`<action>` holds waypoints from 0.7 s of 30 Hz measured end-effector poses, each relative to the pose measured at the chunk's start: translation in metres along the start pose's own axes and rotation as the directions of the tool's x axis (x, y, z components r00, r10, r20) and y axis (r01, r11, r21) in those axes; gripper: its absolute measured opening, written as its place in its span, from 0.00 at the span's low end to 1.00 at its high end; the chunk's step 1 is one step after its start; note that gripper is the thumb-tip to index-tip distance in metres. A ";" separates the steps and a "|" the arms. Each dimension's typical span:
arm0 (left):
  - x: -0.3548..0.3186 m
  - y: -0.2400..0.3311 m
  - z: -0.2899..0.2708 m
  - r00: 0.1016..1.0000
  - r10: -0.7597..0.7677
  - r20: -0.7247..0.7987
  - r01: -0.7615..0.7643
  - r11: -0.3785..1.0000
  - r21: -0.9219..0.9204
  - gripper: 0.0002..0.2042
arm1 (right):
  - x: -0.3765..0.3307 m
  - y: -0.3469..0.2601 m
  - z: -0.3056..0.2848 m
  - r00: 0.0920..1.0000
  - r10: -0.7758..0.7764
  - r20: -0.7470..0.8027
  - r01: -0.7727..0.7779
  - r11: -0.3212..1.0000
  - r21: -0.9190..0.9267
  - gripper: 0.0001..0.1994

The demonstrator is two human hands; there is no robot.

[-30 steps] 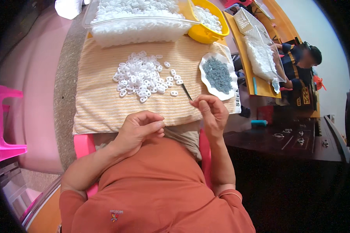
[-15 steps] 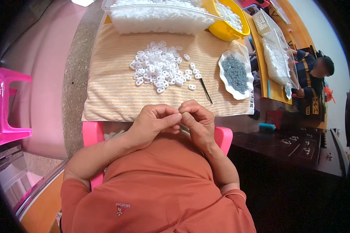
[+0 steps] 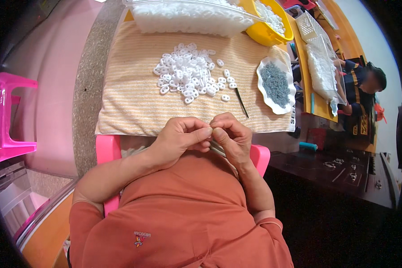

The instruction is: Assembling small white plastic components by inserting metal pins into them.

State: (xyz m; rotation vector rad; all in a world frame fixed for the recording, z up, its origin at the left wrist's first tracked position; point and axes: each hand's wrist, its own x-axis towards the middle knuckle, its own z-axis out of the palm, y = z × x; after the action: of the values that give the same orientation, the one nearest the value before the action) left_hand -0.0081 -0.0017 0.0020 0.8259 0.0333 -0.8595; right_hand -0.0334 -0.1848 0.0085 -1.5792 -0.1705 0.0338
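Note:
My left hand (image 3: 182, 136) and my right hand (image 3: 231, 136) meet at the fingertips just off the near edge of the striped towel (image 3: 131, 89). Both are closed in a pinch, thumb against index finger; whatever sits between them is too small or hidden to make out. Beyond them a heap of small white oval plastic pieces (image 3: 185, 73), each with two holes, lies on the towel. Several loose pieces (image 3: 225, 98) are scattered to its right. A thin black pointed tool (image 3: 241, 102) rests beside these. Farther right, a white scalloped dish (image 3: 264, 100) holds small grey-blue pieces (image 3: 275, 84).
At the back stand a clear plastic bin (image 3: 187, 22) and a yellow basket (image 3: 269, 38), both filled with white pieces. A pink stool (image 3: 13, 116) is at the left. To the right, another person (image 3: 362, 85) sits by a table with a clear bin (image 3: 321, 71).
The view has shifted slightly, so the towel and its contents sit a little differently in the picture. My hands stay pinched together in nearly the same pose.

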 end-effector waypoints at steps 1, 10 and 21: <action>0.001 -0.001 -0.001 1.000 0.001 -0.006 -0.001 1.000 -0.010 0.10 | 0.000 0.000 0.000 1.000 0.003 -0.007 -0.003 1.000 -0.002 0.04; 0.001 0.000 0.000 0.998 0.036 -0.043 -0.040 0.995 -0.093 0.08 | -0.001 0.000 0.002 0.995 0.093 -0.038 -0.090 0.994 0.061 0.03; 0.002 -0.001 -0.002 0.996 0.066 -0.056 -0.071 0.992 -0.106 0.10 | -0.002 0.002 0.006 0.993 0.111 -0.027 -0.108 0.990 0.087 0.03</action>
State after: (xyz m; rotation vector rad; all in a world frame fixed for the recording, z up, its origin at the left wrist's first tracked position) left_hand -0.0067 -0.0020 -0.0008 0.7441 0.0957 -0.7649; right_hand -0.0363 -0.1795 0.0061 -1.5014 -0.0567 0.1007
